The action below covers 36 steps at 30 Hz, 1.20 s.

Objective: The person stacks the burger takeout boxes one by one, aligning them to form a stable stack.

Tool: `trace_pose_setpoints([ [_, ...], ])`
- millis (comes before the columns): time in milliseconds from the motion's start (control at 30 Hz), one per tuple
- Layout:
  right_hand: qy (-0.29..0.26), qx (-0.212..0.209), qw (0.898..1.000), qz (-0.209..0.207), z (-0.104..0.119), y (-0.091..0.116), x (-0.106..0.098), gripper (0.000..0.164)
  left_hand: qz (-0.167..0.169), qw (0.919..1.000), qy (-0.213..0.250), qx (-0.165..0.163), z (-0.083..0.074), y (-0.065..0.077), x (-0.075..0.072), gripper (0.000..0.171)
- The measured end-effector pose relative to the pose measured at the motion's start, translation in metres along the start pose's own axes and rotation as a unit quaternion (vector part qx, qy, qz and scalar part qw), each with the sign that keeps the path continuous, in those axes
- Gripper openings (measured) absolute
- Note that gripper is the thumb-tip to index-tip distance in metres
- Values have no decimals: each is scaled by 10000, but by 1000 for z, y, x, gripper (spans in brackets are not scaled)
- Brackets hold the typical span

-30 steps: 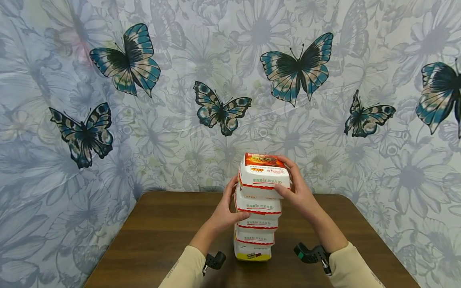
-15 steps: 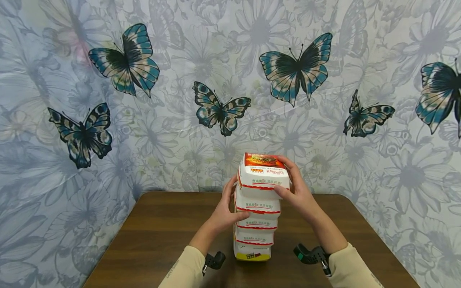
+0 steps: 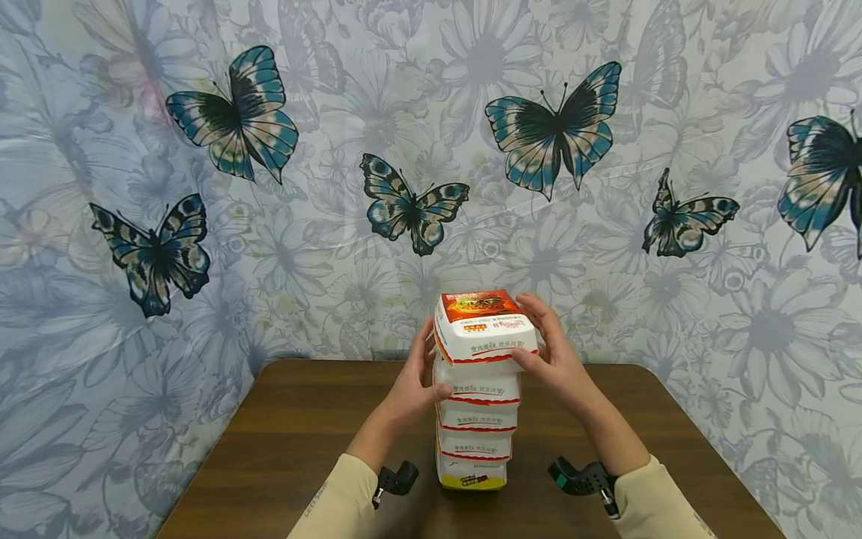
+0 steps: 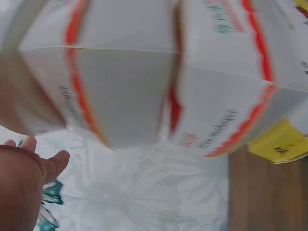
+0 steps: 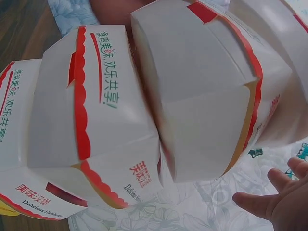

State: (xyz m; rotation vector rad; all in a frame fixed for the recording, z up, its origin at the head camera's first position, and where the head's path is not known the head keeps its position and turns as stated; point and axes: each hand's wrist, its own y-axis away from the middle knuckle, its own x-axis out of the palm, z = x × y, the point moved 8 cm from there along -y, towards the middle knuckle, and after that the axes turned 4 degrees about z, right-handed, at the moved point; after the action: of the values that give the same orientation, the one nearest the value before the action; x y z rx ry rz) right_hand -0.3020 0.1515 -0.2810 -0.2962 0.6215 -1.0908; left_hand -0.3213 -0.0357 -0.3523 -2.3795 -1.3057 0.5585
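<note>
Several white paper burger boxes with red scalloped trim stand in a leaning stack. The top burger box, with a red burger picture on its lid, sits turned askew and overhangs the front of those below. My left hand stands along the stack's left side, thumb near the second box; its fingers show spread, apart from the boxes. On the other side, my right hand is spread round the top box's right side, thumb over its lower front edge. Its fingers show straight beside the box.
The brown wooden table carries the stack near its middle. The bottom box has a yellow band. Black wrist camera mounts sit at both cuffs. Behind hangs a floral backdrop with blue butterflies.
The top box has slid and turned to the left, leaving a gap to the right index finger. My left hand has shifted slightly left, its thumb drawing off the front; the right hand barely moved.
</note>
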Motion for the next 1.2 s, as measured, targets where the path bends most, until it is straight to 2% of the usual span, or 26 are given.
trace_pose_setpoints([
  [233,30,16,10000,-7,0,-1,3,70,51,9995,258,145,-15,-5,-1,103],
  [533,-245,27,9995,205,3,0,6,71,185,9991,341,145,-12,-4,4,96],
  [833,-211,41,9995,211,1,0,7,72,167,9989,425,122,-11,-4,5,102],
  [1033,-99,81,9998,148,-1,1,8,73,153,9977,642,173,-11,-2,5,110],
  [1200,-223,22,9995,209,-1,1,10,73,79,9972,710,222,-11,-3,4,112],
])
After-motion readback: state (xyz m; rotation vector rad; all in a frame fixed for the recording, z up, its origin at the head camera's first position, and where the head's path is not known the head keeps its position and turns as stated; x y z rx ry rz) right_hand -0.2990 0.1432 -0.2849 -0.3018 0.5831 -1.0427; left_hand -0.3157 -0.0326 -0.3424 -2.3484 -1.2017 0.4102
